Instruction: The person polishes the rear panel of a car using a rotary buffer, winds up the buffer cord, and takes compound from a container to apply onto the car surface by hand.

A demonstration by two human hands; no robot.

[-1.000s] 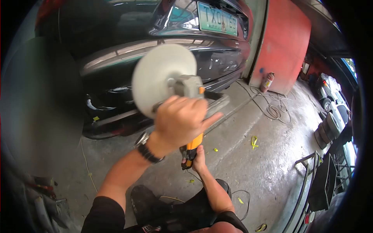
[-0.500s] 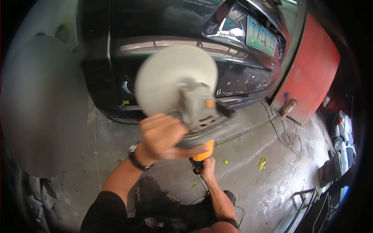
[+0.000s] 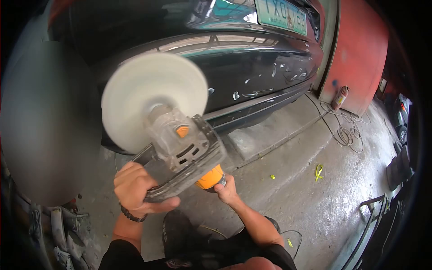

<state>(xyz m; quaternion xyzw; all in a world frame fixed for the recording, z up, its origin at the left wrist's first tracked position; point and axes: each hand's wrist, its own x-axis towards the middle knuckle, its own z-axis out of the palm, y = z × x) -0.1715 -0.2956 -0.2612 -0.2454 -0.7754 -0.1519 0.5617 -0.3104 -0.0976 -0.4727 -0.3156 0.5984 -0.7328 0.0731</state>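
Note:
My left hand (image 3: 137, 186) is wrapped round the black front handle of an orange and grey power polisher (image 3: 173, 130). At the polisher's rear end, below its orange body, my right hand (image 3: 228, 190) grips the grip. A large round cream pad (image 3: 150, 92) is mounted on the tool's head and covers part of the car behind. The dark car bumper (image 3: 252, 81) has several white smudges on its glossy surface. Whether the pad touches the bumper I cannot tell.
A red panel (image 3: 360, 54) stands at the right, with a fire extinguisher (image 3: 340, 98) and a coiled hose (image 3: 348, 135) by it. Yellow scraps (image 3: 319, 172) lie on the concrete floor. Car parts (image 3: 63, 234) are at lower left, a metal frame (image 3: 366, 229) at lower right.
Both hands and the polisher have moved left and somewhat down in view, and the tool has tilted. The car, panel and floor have shifted as the head view turned.

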